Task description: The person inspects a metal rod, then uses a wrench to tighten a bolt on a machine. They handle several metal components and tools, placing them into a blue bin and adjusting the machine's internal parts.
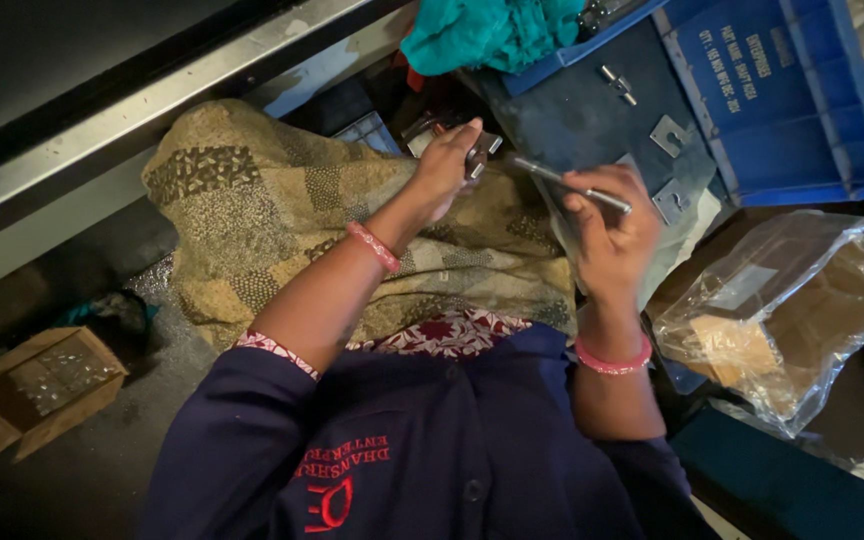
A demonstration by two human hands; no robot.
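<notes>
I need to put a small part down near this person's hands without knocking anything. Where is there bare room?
Bare dark floor lies between the cardboard box and the patterned cloth. It is crowded around the left hand and right hand: blue bin, metal plates, plastic-wrapped carton.

Dark floor [102, 470] down here, dusty and speckled. On it to the left sits a small open cardboard box [32, 390] with what looks like small metal bits inside. A patterned cloth [262, 200] spreads across the middle. Over to the right lie a clear plastic bag [782, 310] and a blue crate [792, 100].
</notes>
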